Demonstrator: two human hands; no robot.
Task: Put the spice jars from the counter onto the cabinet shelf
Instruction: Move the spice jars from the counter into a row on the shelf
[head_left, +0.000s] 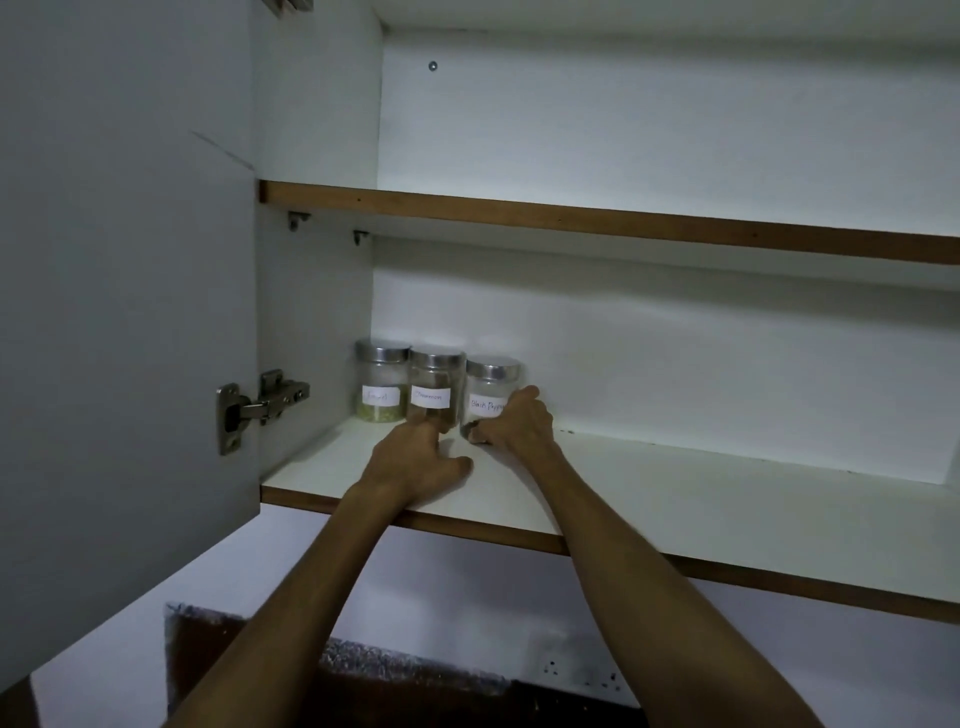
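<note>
Three glass spice jars with steel lids and white labels stand in a row at the back left of the lower cabinet shelf (623, 499): a jar with green contents (380, 382), a cinnamon jar (435, 384) and a black pepper jar (488, 392). My left hand (423, 457) rests on the shelf with its fingertips touching the base of the cinnamon jar. My right hand (511, 421) grips the black pepper jar low on its right side, with the thumb at the jar's base.
The open cabinet door (124, 312) stands at the left with a metal hinge (260, 402). An upper shelf (623, 221) runs above. The shelf stretches bare to the right of the jars. A dark speckled counter edge (405, 670) shows below.
</note>
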